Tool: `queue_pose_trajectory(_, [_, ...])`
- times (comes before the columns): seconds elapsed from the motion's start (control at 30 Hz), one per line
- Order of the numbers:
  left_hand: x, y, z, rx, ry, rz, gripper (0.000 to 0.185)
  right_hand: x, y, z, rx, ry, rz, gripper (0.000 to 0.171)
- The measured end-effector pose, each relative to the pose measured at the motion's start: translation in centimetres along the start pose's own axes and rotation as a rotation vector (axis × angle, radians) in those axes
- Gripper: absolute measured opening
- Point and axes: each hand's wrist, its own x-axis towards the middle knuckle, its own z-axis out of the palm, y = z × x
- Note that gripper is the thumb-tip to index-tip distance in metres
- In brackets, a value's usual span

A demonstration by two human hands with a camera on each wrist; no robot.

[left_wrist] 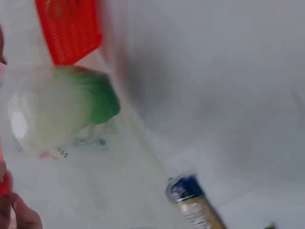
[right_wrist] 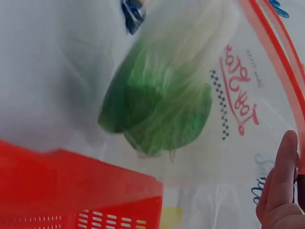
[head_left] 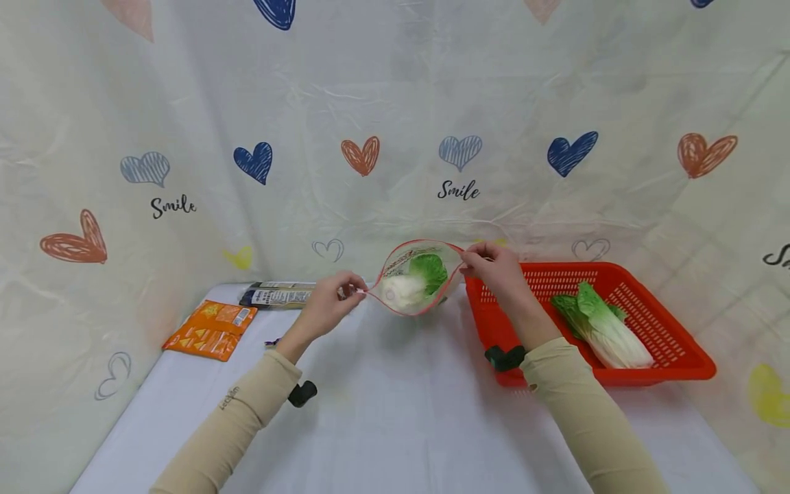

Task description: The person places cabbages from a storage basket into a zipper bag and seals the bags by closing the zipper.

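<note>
The zip-lock bag (head_left: 420, 278) sits on the white table (head_left: 395, 405) just left of the red basket (head_left: 673, 357), with one napa cabbage (head_left: 412, 283) inside it, and I see its red-rimmed mouth held wide between both hands. My left hand (head_left: 330, 305) pinches the left end of the rim and my right hand (head_left: 494, 269) pinches the right end. The mouth's long axis thus runs left to right between them, both hands equally near, while a second cabbage (head_left: 601, 326) lies in the basket on the right hand's side.
</note>
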Motion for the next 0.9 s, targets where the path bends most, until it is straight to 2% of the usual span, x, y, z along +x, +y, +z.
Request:
queue_pose_trajectory(0.13, [1.6,0.8,-1.9,-0.041,0.153,-0.085,0.012,0.4,-0.5,-1.0,0.022,-0.030,0.039,0.033])
queue_pose_trajectory(0.27, [3.2,2.0,-3.2,-0.122,0.245,-0.091,0.016,0.7,-0.9,-1.5,0.045,-0.015,0.022,0.033])
queue_pose_trajectory(0.33, [3.9,2.5,-3.4,-0.138,0.256,-0.079,0.016,0.8,-1.2,-1.5,0.029,-0.025,0.021,0.034])
queue_pose_trajectory(0.53, [5.2,3.9,-3.5,-0.091,0.243,-0.071,0.016,0.9,-2.4,-1.5,-0.049,-0.037,0.046,0.031])
queue_pose_trajectory(0.63, [5.5,4.1,-3.4,-0.076,0.318,-0.092,0.015,0.9,-3.1,-1.9,-0.022,-0.005,0.045,0.033])
queue_pose_trajectory(0.77, [6.0,4.8,-4.3,-0.048,0.438,-0.078,0.016,0.7,-4.8,-2.7,0.000,-0.019,0.034,0.033])
queue_pose_trajectory(0.83, [6.4,5.4,-5.1,-0.030,0.459,-0.059,0.017,0.5,-6.0,-3.0,-0.029,-0.042,0.030,0.033])
queue_pose_trajectory(0.9, [6.8,6.1,-5.8,-0.013,0.453,-0.049,0.018,0.4,-7.4,-3.4,-0.112,-0.062,0.029,0.034])
